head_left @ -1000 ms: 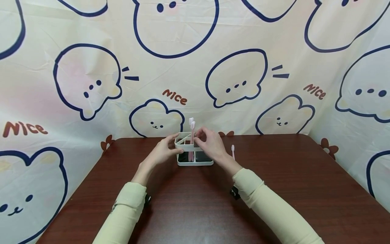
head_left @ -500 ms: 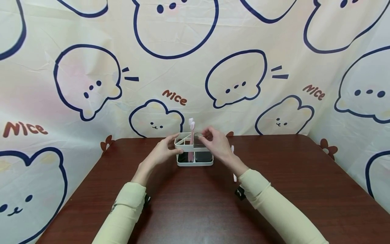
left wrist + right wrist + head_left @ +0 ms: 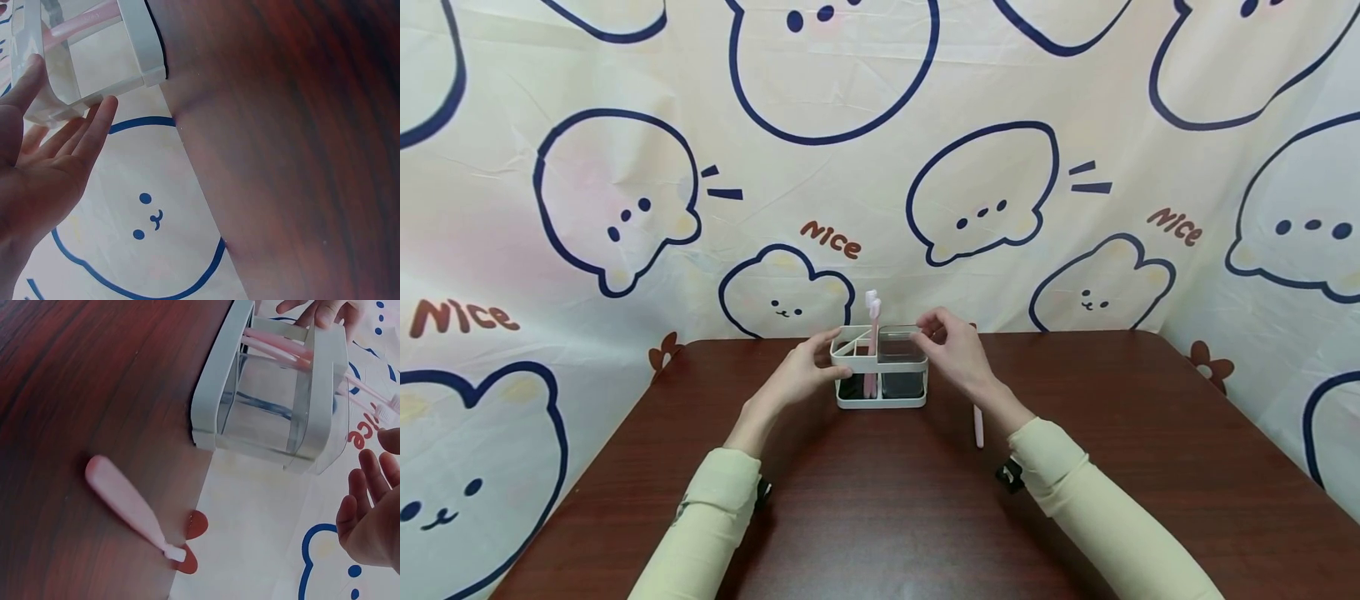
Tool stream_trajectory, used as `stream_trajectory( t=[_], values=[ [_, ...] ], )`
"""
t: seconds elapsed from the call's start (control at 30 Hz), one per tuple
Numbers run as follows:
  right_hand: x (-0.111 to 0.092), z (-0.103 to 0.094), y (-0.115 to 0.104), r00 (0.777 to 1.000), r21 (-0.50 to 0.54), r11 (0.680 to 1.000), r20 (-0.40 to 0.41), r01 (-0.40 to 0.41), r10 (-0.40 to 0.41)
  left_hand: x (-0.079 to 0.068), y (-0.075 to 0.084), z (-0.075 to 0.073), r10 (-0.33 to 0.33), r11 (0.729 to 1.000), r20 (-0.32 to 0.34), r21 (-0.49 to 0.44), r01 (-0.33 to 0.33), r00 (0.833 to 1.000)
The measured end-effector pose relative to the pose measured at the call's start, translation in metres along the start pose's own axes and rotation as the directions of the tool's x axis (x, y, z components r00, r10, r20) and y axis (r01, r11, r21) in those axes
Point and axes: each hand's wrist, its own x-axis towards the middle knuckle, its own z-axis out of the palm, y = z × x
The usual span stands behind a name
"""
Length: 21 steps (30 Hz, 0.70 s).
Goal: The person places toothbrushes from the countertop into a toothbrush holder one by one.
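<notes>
A white toothbrush holder (image 3: 877, 364) with two levels stands at the far middle of the table. My left hand (image 3: 797, 372) grips the left end of its upper rim, thumb in front and fingers behind. Two pink toothbrushes (image 3: 873, 321) lean upright in its middle slot. A clear cup (image 3: 265, 403) sits in the right compartment, its lip rising past the upper frame. Just off the holder's right end is my right hand (image 3: 957, 350), fingers loosely bent; the right wrist view shows nothing in them.
Another pink toothbrush (image 3: 128, 503) lies on the brown table (image 3: 865, 517), right of the holder and partly under my right forearm in the head view. A printed curtain (image 3: 880, 192) hangs right behind the table's far edge.
My right hand has moved right, from over the holder's right compartment to beyond its end, uncovering the clear cup. More of the lying toothbrush's handle shows. My left hand has stayed put.
</notes>
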Motion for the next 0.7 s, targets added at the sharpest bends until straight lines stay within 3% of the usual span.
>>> stream_trajectory(
  t=[0.7],
  values=[
    [-0.005, -0.016, 0.022, 0.996, 0.002, 0.997, 0.031, -0.078, 0.078, 0.000, -0.001, 0.000, -0.001, 1.000, -0.004, 0.000, 0.001, 1.000]
  ],
)
